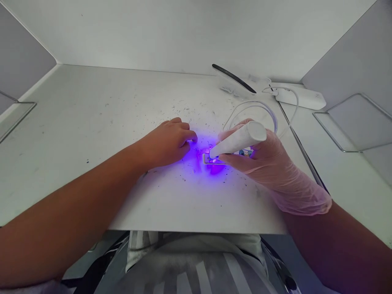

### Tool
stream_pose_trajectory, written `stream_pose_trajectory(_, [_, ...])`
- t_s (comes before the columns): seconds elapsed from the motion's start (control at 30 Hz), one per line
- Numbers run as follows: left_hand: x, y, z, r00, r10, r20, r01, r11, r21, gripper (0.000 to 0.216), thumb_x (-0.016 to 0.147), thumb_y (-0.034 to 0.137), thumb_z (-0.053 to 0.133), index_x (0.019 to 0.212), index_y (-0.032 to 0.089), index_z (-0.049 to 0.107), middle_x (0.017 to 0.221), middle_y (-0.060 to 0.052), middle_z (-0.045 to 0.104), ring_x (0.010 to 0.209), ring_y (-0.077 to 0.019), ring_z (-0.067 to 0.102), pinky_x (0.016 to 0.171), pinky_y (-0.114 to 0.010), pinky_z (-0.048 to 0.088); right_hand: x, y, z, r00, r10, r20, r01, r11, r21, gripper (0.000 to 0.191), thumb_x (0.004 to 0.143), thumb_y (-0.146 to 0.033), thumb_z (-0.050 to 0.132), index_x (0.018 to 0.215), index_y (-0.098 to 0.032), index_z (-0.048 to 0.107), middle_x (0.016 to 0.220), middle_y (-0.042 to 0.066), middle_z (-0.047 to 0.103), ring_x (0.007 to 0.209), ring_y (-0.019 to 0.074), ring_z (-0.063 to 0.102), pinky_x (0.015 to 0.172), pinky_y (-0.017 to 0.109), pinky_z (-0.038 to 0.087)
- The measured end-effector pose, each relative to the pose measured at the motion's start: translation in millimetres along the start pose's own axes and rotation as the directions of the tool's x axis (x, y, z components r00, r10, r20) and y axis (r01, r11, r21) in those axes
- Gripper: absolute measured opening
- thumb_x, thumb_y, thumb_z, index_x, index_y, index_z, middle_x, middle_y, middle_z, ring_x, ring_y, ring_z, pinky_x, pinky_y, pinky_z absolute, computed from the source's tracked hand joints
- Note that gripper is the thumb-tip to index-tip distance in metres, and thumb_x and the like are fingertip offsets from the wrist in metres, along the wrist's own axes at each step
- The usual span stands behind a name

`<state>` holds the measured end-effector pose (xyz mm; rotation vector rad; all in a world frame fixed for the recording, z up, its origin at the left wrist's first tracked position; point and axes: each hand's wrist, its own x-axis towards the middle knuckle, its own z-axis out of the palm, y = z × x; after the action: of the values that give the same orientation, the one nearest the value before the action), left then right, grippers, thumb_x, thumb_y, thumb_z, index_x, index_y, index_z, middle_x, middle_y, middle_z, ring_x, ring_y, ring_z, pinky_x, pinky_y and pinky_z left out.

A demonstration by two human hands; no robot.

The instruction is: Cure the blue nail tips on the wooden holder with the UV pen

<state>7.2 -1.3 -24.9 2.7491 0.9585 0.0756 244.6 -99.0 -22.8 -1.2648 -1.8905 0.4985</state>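
Note:
My right hand (266, 163), in a thin see-through pink glove, is closed around a white handheld UV lamp (239, 141). The lamp tilts down to the left, and violet light glows under its tip. Right below the tip lies a small flat rectangular piece (206, 159) on the table, partly covered by lamp and fingers. Small bluish bits (241, 152) show beneath the gloved palm. My left hand (170, 143) is bare and rests on the table left of the glow. Its fingers bend loosely, index and thumb apart, with nothing visible between them.
Dark specks and shavings are scattered over the white table (76, 106). A black curved file (234, 78) and clear plastic packets (231, 90) lie at the back. A white cable (272, 112) loops to a white power strip (301, 98). Wire racks (337, 143) stand at both sides.

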Motion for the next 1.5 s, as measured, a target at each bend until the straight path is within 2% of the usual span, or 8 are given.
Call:
stream_pose_trajectory(0.2, [-1.0,2.1,-1.5,1.0,-0.001,0.009,0.001,1.0,-0.005,0.038,0.092,0.017,0.045,0.104,0.022,0.08,0.094,-0.008,0.073,0.097,-0.0261,0.06,0.088,-0.043,0.05,1.2,3.1,1.1,0.998,-0.07,0.002,0.07,0.996,0.054,0.007,0.084,-0.022,0.081,0.085,-0.023,0.074,0.089,0.003,0.068,0.083,0.0184,0.065,0.055,0.027,0.047])
stream_pose_trajectory(0.33, [-1.4,1.5,-1.1,1.0,0.0,0.003,0.0,1.0,-0.014,0.037,0.091,0.018,0.046,0.103,0.022,0.08,0.095,-0.009,0.074,0.098,-0.0271,0.061,0.088,-0.044,0.05,0.2,4.8,2.0,0.995,-0.096,-0.039,0.097,0.995,0.035,0.009,0.083,-0.023,0.083,0.085,-0.024,0.074,0.086,0.001,0.066,0.083,0.0173,0.065,0.05,0.023,0.044])
stream_pose_trajectory(0.63, [-0.5,3.6,-3.4,0.999,-0.027,0.034,0.028,1.0,-0.015,0.038,0.092,0.016,0.046,0.107,0.022,0.08,0.096,-0.008,0.074,0.1,-0.0278,0.061,0.089,-0.044,0.05,2.8,5.1,2.4,0.984,-0.176,-0.029,0.177,0.983,0.041,0.01,0.086,-0.02,0.08,0.082,-0.025,0.072,0.078,-0.001,0.069,0.074,0.0151,0.064,0.058,0.028,0.048])
stream_pose_trajectory(0.8, [-0.6,3.8,-2.9,0.999,-0.027,0.035,0.027,1.0,-0.01,0.038,0.091,0.016,0.045,0.104,0.022,0.08,0.096,-0.008,0.074,0.1,-0.0276,0.061,0.089,-0.043,0.05,2.0,4.4,2.8,0.988,-0.15,-0.035,0.151,0.988,0.022,0.012,0.083,-0.017,0.082,0.081,-0.024,0.072,0.08,-0.001,0.069,0.075,0.0151,0.064,0.056,0.027,0.047])
stream_pose_trajectory(0.97, [-1.0,2.3,-2.1,1.0,-0.015,0.024,0.016,1.0,-0.012,0.037,0.091,0.016,0.046,0.104,0.023,0.08,0.095,-0.008,0.074,0.1,-0.0272,0.061,0.089,-0.043,0.05,2.6,5.8,3.0,0.984,-0.178,-0.031,0.178,0.984,0.004,0.011,0.085,-0.018,0.082,0.081,-0.023,0.073,0.079,-0.002,0.069,0.072,0.0129,0.063,0.056,0.026,0.046])
stream_pose_trajectory(1.17, [-0.7,2.4,-2.1,1.0,-0.012,0.018,0.013,1.0,-0.022,0.036,0.091,0.017,0.046,0.102,0.023,0.08,0.095,-0.008,0.074,0.099,-0.0279,0.061,0.089,-0.044,0.05,1.4,8.7,3.4,0.985,-0.155,-0.075,0.155,0.988,-0.01,0.011,0.081,-0.023,0.084,0.085,-0.025,0.073,0.082,0.0,0.064,0.079,0.0154,0.063,0.051,0.023,0.044])
stream_pose_trajectory(1.27, [-0.3,3.6,-2.9,1.0,-0.017,0.02,0.017,1.0,-0.024,0.036,0.09,0.018,0.047,0.102,0.023,0.081,0.095,-0.008,0.074,0.099,-0.028,0.061,0.089,-0.044,0.05,1.5,7.7,3.3,0.988,-0.139,-0.061,0.14,0.99,0.015,0.011,0.08,-0.02,0.083,0.082,-0.025,0.073,0.083,0.0,0.064,0.079,0.0154,0.064,0.05,0.023,0.044])
stream_pose_trajectory(1.5, [-0.5,3.7,-3.2,1.0,-0.011,0.024,0.012,1.0,-0.01,0.039,0.092,0.019,0.045,0.105,0.022,0.081,0.094,-0.008,0.073,0.099,-0.0272,0.061,0.089,-0.044,0.05,2.4,4.4,2.3,0.99,-0.137,-0.03,0.139,0.989,0.057,0.01,0.085,-0.023,0.081,0.083,-0.025,0.072,0.081,-0.001,0.069,0.075,0.0154,0.064,0.061,0.029,0.051])
